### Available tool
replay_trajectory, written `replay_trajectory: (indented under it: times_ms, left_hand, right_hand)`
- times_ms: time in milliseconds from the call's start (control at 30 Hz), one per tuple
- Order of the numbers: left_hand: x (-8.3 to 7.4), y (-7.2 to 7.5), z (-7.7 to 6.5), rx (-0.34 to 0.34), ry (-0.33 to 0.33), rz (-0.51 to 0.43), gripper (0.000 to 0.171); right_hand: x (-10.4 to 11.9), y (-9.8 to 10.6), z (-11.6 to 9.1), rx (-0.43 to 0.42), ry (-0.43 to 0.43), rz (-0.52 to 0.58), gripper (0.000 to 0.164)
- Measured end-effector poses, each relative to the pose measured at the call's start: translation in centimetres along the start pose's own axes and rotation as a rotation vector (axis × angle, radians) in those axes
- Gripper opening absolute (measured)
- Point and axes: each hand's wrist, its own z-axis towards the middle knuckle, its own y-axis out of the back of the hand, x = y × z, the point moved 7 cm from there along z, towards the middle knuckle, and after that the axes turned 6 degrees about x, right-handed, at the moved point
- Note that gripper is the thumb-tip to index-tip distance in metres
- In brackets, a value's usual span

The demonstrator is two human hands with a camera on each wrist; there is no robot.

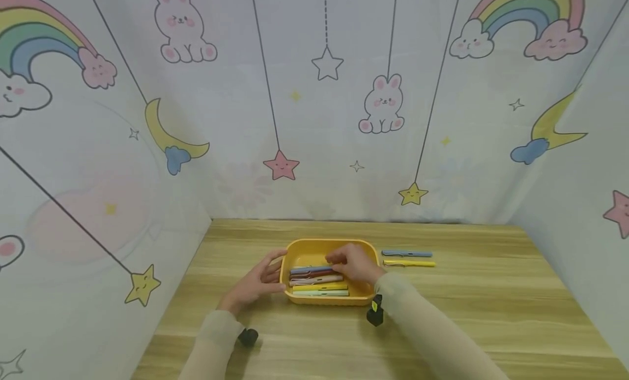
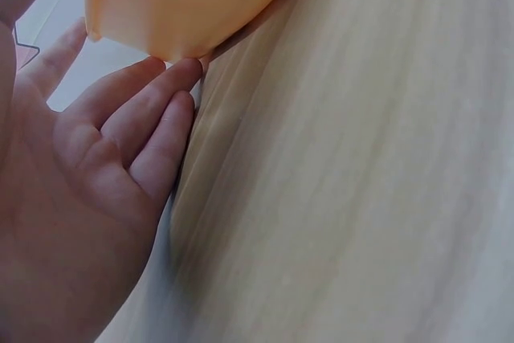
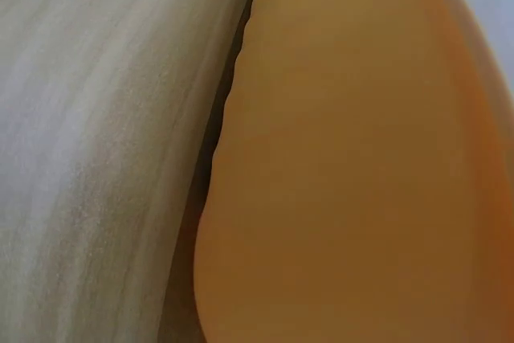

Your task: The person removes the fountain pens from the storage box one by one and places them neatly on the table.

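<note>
A yellow-orange plastic basket (image 1: 329,301) stands on the table with several pens lying side by side in it. Among them are a blue pen (image 1: 310,269), a pale pink pen (image 1: 316,280), a yellow pen (image 1: 320,287) and a light green pen (image 1: 320,294); a dark red one lies partly hidden. My left hand (image 1: 257,280) touches the basket's left side, fingers extended along the wall. Inside the basket is my right hand (image 1: 355,262), bent, its thumb at the blue pen's right end. Whether it pinches that pen is unclear. The right wrist view shows only the basket's outer wall (image 3: 345,150) and tabletop.
Right of the basket, another blue pen (image 1: 407,254) and another yellow pen (image 1: 409,263) lie parallel on the wooden table (image 1: 472,303). Walls printed with cartoons (image 1: 339,194) enclose the table at the back and both sides.
</note>
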Motion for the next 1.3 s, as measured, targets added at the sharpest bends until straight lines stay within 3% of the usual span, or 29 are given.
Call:
replay_trajectory:
  times_ms: [467, 1300]
  left_hand:
    - [0.07, -0.1, 0.11, 0.019, -0.023, 0.013, 0.085]
    - [0.24, 0.01, 0.07, -0.002, 0.014, 0.017, 0.086]
  right_hand:
    - [-0.19, -0.64, 0.18, -0.046, 0.062, -0.127, 0.023]
    - [-0.33, -0.99, 0.37, -0.013, 0.074, -0.154, 0.031]
